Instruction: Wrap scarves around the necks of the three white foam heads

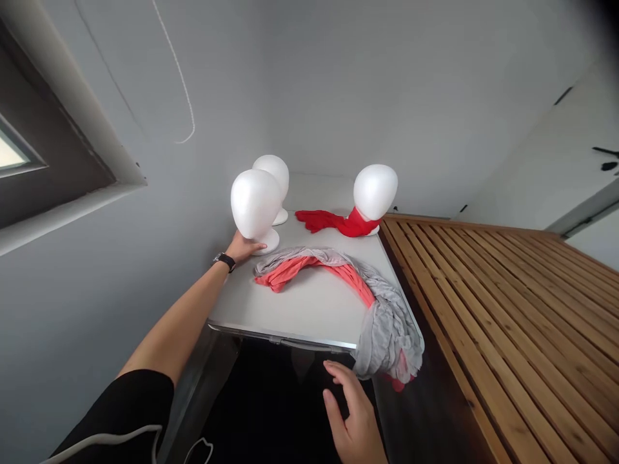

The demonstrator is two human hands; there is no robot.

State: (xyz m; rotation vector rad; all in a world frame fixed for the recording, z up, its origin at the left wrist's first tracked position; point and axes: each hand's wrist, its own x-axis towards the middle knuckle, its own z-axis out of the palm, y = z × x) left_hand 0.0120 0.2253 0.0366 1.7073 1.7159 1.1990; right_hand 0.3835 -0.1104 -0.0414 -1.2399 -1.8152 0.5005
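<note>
At the table's left edge, my left hand [243,247] is closed around the neck and base of a white foam mannequin head [255,203], the nearer of two on that side. Part of the second mannequin head [276,173] is hidden behind it. My right hand [352,412] is held low before the table's front edge, thumb and fingers apart, with nothing in it. A grey scarf [387,328] and a coral scarf [290,270] lie together in a curve, their right end hanging over the front corner. At back right, a red scarf [355,224] circles the neck of another mannequin head [376,190].
The white folding table [290,312] stands in a corner against grey walls. A slatted wooden bed base [483,290] runs along its right side. A window frame [48,116] and a white cord [181,77] are on the left.
</note>
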